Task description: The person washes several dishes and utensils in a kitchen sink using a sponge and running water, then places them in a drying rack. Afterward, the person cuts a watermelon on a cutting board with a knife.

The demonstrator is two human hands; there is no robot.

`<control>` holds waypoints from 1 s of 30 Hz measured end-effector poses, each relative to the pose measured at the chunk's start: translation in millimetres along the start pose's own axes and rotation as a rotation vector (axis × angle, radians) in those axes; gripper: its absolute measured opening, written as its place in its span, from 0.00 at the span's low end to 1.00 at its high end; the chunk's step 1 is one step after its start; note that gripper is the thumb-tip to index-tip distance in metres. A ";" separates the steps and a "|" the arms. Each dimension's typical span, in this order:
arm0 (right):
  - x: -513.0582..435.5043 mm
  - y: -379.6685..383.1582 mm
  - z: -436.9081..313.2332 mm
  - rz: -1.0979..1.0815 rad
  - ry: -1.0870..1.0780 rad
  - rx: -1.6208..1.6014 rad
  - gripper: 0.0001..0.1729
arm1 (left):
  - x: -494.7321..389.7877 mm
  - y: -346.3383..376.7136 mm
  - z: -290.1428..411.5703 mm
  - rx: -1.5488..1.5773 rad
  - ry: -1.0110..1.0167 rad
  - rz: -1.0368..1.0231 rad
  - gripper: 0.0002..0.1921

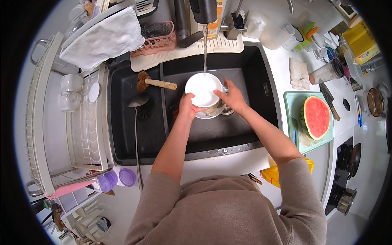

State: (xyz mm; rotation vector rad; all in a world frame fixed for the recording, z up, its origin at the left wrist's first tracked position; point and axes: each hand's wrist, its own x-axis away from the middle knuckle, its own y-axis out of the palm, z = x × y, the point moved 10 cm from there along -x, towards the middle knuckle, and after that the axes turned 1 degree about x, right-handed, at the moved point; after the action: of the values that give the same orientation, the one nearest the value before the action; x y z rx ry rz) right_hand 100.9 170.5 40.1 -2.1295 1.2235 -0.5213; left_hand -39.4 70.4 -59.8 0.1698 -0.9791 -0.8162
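Under the running stream from the dark faucet point(205, 12), both hands hold a white bowl point(203, 88) over the right basin of the black sink point(214, 150). My left hand point(186, 107) grips the bowl's lower left rim. My right hand point(232, 95) has its thumb on the right rim, with its fingers spread behind. Partly hidden beneath the bowl is another white dish point(211, 114) with something pale in or on it. A metal drain strainer point(227, 111) shows beside it. A wooden-handled brush point(160, 83) lies across the sink divider. A long-handled ladle point(136, 122) leans in the left basin.
On the right counter, a cut watermelon point(317, 118) rests on a green cutting board point(291, 122), with a knife point(330, 101) alongside. A dish rack point(101, 137) stands left of the sink. A pink basket point(159, 43) and a white cloth point(104, 39) are behind it.
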 end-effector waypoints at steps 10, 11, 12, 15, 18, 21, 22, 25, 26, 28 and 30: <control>-13.0 62.0 61.5 -0.256 0.604 -0.844 0.30 | -14.6 -18.7 31.8 -0.267 0.169 0.180 0.24; -19.7 55.5 58.8 -0.206 0.534 -0.706 0.30 | -11.9 -20.6 41.1 -0.265 0.195 0.222 0.24; -21.0 44.2 40.2 -0.200 0.461 -0.389 0.30 | -2.6 -19.7 49.7 -0.275 0.226 0.260 0.23; -13.5 52.3 10.4 -0.258 0.271 -0.160 0.31 | 11.9 -11.5 68.3 -0.382 0.352 0.316 0.23; 2.4 47.4 -19.2 -0.281 -0.093 0.082 0.31 | 7.0 -14.4 80.7 -0.591 0.515 0.344 0.25; 20.4 35.9 -36.7 -0.294 -0.323 0.351 0.31 | -0.2 -17.4 77.8 -0.674 0.469 0.332 0.25; 23.8 31.4 -40.4 -0.289 -0.383 0.444 0.30 | 1.7 -13.7 73.9 -0.656 0.414 0.293 0.25; 22.4 14.8 -40.7 -0.155 -0.439 0.537 0.29 | 1.1 -12.5 66.4 -0.635 0.429 0.267 0.25; 17.6 8.0 -36.7 -0.111 -0.381 0.508 0.28 | -2.9 -14.1 63.8 -0.636 0.434 0.267 0.25; 3.8 -0.7 -20.0 -0.050 -0.173 0.388 0.28 | -11.2 -15.4 60.0 -0.644 0.445 0.267 0.25; -14.9 3.1 1.5 0.016 0.036 0.158 0.30 | -14.9 -14.6 59.8 -0.641 0.457 0.246 0.25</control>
State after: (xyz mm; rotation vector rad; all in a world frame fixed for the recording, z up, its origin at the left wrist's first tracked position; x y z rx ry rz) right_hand 92.5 182.7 36.4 -1.9841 1.1772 -0.6306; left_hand -98.9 83.6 -42.5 -0.3033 -0.2714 -0.7797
